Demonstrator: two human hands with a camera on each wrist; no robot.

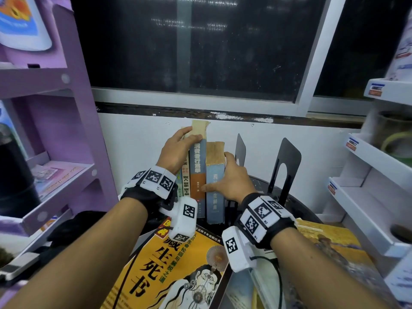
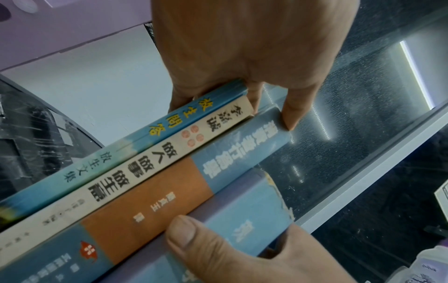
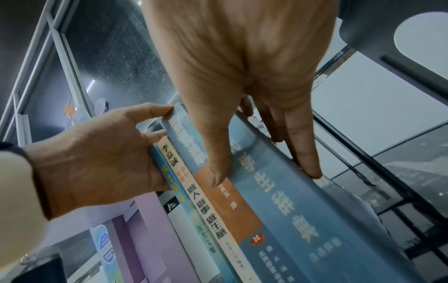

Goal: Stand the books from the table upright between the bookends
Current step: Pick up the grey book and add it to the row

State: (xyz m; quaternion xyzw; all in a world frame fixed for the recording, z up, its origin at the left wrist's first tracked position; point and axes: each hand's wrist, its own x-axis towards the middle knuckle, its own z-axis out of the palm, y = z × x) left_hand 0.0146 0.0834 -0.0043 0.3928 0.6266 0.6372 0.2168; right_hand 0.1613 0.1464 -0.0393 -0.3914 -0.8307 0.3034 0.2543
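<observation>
Several books stand upright on the dark round table [image 1: 299,211]: a thin blue book [image 2: 101,160], a cream book [image 2: 135,166], a blue and orange book [image 1: 197,166] and a thick blue book [image 1: 214,190]. My left hand [image 1: 178,148] grips the tops of the left books, thumb on the blue and orange one. My right hand [image 1: 231,177] holds the thick blue book, thumb on its spine and fingers flat along its right cover. Two black bookends [image 1: 240,150] [image 1: 288,159] stand just right of my right hand. A yellow book [image 1: 178,270] lies flat in front.
A second, brownish-yellow book [image 1: 330,246] lies at the front right of the table. A purple shelf unit [image 1: 55,130] stands close on the left and white shelves [image 1: 367,175] on the right. A white wall and a dark window are right behind the books.
</observation>
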